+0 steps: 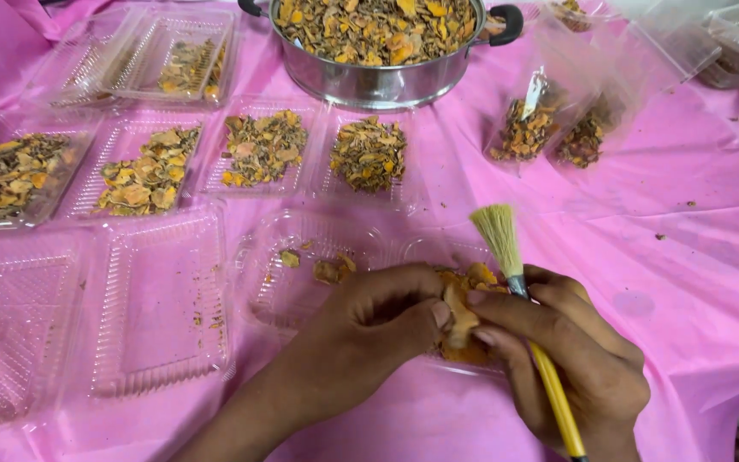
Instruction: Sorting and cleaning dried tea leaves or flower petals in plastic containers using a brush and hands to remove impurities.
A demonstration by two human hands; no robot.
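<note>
A dried orange piece sits pinched between both hands over a clear tray near the table's front edge. The left hand closes on it; the right hand also clamps a brush. Open pink cloth lies to the right.

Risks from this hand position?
1. Both the left hand and right hand pinch one dried orange piece; it looks brittle and may crumble.
2. The right hand also holds the brush, so its grip on either could slip.
3. Bits may fall outside the clear tray onto the pink cloth.
</note>
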